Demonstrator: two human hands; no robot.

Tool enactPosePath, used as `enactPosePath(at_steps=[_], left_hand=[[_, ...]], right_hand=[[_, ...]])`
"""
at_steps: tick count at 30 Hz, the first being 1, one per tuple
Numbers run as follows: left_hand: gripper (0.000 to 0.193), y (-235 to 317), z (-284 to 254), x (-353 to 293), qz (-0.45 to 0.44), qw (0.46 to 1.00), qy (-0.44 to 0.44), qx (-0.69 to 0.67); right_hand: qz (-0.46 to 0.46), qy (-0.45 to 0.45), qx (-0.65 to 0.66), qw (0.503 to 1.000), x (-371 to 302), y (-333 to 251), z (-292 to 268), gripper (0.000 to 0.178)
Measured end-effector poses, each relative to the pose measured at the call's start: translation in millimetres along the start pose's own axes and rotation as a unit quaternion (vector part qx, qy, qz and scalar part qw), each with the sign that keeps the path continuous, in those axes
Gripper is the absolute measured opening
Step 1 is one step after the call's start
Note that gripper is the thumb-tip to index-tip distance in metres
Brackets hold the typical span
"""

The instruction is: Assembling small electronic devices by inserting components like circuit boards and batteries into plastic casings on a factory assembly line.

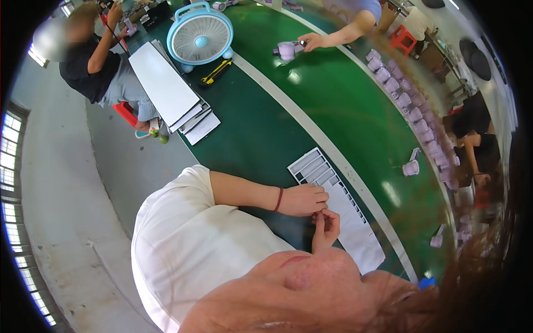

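My left hand [304, 200], with a dark red cord round its wrist, is closed over the edge of a long white sheet [355, 236] on the table. Its fingertips meet those of my right hand [326, 228], which is bent into a pinch. Whatever lies between the fingers is too small or hidden to make out. At its far left end the sheet shows a pale grid of rectangular slots [311, 166], and a row of small dark openings runs along one long edge.
A stack of white panels [166, 83] lies beside a blue fan [200, 36] and a yellow-black utility knife [215, 73]. Across the green conveyor belt [333, 116], a person's hand [316, 42] holds a lilac device [286, 51]. Several lilac devices [413, 115] line the far side. Another person [100, 61] sits at left.
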State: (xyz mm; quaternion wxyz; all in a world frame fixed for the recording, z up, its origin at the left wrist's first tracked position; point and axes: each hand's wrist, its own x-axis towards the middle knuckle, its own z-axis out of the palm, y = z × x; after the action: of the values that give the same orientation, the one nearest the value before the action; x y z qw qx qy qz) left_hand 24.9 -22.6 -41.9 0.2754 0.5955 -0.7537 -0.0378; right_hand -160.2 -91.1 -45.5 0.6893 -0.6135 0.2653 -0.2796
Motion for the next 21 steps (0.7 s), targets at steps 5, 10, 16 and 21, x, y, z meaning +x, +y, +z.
enactPosePath(at_steps=[5, 10, 16, 21], left_hand=[[0.024, -12, 1, -2, 0.050, 0.996, 0.013, -0.071], [0.021, -13, -1, -5, 0.046, 0.987, 0.031, -0.154], [0.020, -15, -1, -5, 0.042, 0.985, 0.025, -0.165], [0.018, -15, -2, -7, 0.046, 0.984, 0.042, -0.168]], right_hand=[[-0.052, -0.064, -0.086, 0.993, -5, 5, -6, 0.014], [-0.150, -0.102, -0.210, 0.961, -6, -4, -5, 0.016], [-0.155, -0.110, -0.227, 0.955, -6, -11, -4, 0.017], [-0.160, -0.119, -0.245, 0.949, -6, -13, -3, 0.018]])
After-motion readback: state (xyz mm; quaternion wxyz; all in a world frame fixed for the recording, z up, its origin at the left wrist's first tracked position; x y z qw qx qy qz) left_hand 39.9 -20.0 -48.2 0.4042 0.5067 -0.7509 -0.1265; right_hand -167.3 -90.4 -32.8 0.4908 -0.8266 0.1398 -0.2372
